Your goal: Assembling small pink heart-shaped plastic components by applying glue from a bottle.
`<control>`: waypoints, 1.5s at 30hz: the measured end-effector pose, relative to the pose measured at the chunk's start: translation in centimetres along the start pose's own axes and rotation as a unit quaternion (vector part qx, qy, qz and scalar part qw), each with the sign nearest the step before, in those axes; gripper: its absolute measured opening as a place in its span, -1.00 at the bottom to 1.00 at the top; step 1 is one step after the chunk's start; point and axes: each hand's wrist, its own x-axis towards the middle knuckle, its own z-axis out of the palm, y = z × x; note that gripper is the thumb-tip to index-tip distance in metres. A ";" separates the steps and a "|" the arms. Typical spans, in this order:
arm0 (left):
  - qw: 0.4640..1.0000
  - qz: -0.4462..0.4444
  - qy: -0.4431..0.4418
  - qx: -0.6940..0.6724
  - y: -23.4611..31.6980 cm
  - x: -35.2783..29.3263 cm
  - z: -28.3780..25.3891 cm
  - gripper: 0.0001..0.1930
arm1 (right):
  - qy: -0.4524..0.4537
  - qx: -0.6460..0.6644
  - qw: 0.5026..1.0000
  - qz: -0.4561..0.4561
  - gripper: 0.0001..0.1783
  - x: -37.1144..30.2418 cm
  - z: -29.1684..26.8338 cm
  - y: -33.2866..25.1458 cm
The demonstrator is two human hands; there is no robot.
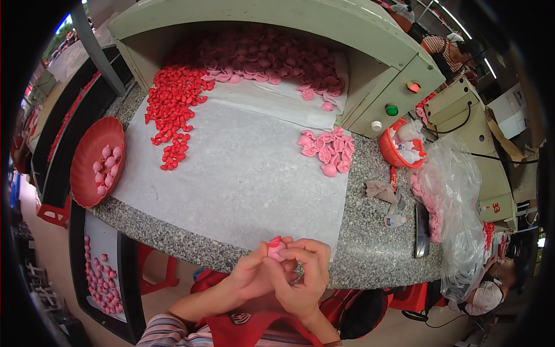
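Observation:
Close to the table's front edge, my left hand [252,270] and my right hand [304,272] come together around one small round pink piece with a red part on top [276,248]. Fingertips of both hands pinch it from either side. Beyond them a white sheet [237,168] covers the tabletop. Loose small red pieces [173,115] are heaped at its far left. Soft pink cup-shaped pieces [329,149] form a small pile at its right, and a larger heap of pink pieces [272,55] lies inside the box-like machine.
A pale green machine housing [370,104] with buttons stands at the back. At the left is a red bowl [84,191] with round pink pieces. To the right are a red basket [393,151], a small bottle [395,221], a phone [422,231] and a clear plastic bag [457,202]. Another person [485,295] sits at the far right.

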 end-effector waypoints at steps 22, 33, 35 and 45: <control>0.988 0.104 -0.014 0.116 1.1 -0.2 1.2 -0.57 | -0.066 0.139 0.984 0.085 -0.71 0.2 -0.6 -0.2; 0.977 0.150 0.021 0.147 0.7 -0.5 0.6 -0.68 | -0.070 0.240 0.960 0.125 -0.75 0.0 -0.3 0.3; 0.977 0.149 0.030 0.151 0.7 -0.5 0.7 -0.69 | -0.073 0.254 0.955 0.133 -0.75 -0.1 -0.4 0.5; 0.990 0.059 0.035 0.120 2.8 0.2 1.1 -0.62 | -0.106 0.257 0.956 0.094 -0.68 0.3 -1.1 0.8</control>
